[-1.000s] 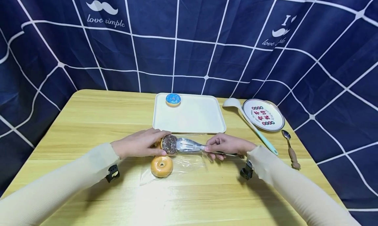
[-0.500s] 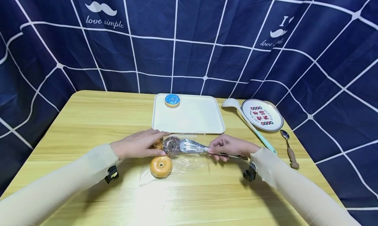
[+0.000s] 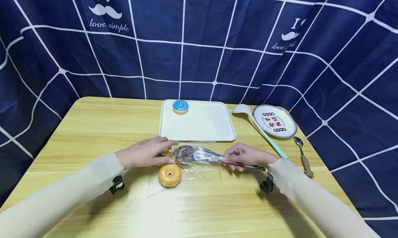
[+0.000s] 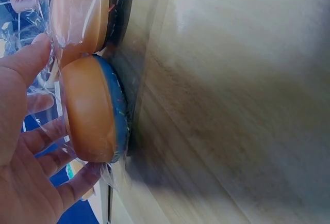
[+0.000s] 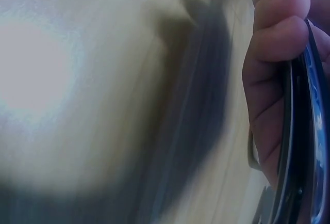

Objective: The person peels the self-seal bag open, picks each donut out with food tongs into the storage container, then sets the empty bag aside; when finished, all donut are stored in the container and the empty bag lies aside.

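Note:
My left hand (image 3: 146, 151) holds a clear plastic bag (image 3: 199, 172), its thumb and fingers curled about the bagged toy doughnuts. A brown-sided doughnut with a blue, sprinkled face (image 4: 95, 110) lies close to these fingers in the left wrist view. At the front of the bag is a glossy tan doughnut (image 3: 169, 175); another tan one (image 3: 164, 152) is half hidden under the left hand. A chocolate doughnut (image 3: 185, 154) lies to the right of that hand. My right hand (image 3: 245, 155) grips metal tongs (image 3: 208, 155), whose slotted end rests over the chocolate doughnut's right edge.
Behind the hands is a white tray (image 3: 202, 124) with a blue-topped doughnut (image 3: 180, 106) on it. To the right are a white-and-mint ladle (image 3: 261, 127), a printed plate (image 3: 275, 122) and a wooden-handled spoon (image 3: 304, 158). A blue checked curtain (image 3: 161, 41) surrounds the table.
The right hand and tongs have moved a little to the right, and the chocolate doughnut has slid with them, away from the left hand. The left hand has stayed nearly still.

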Demonstrator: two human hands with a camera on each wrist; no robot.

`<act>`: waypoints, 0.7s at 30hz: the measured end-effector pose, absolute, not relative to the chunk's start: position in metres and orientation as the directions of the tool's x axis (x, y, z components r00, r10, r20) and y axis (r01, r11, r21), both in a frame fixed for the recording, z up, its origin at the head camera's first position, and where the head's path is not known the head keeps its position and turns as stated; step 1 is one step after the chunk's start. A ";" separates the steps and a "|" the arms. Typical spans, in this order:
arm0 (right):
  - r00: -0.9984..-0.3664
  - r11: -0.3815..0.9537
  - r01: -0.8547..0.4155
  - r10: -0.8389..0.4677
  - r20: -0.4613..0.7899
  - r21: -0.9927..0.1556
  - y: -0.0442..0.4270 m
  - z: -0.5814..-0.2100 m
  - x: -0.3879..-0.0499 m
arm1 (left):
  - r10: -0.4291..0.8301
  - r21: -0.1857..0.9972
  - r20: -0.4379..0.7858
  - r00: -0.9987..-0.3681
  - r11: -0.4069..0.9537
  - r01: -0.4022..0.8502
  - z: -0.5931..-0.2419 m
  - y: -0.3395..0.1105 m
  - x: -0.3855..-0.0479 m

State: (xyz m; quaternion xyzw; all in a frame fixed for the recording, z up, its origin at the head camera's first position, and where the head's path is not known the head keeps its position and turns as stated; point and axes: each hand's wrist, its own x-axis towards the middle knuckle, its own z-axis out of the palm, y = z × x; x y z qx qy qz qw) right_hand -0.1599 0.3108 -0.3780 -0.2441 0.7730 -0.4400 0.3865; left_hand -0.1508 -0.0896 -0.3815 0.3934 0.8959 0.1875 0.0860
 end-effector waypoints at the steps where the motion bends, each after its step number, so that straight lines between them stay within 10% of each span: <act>1: -0.582 0.491 -0.042 -0.720 -0.378 -0.870 0.312 -0.378 -0.159 | 0.735 0.405 -0.008 -0.679 0.623 0.669 -0.382 -0.090 -0.151; 21: -0.627 0.467 -0.108 -0.717 -0.305 -0.878 0.362 -0.347 -0.133 | 0.728 0.458 0.009 -0.685 0.606 0.650 -0.386 -0.095 -0.156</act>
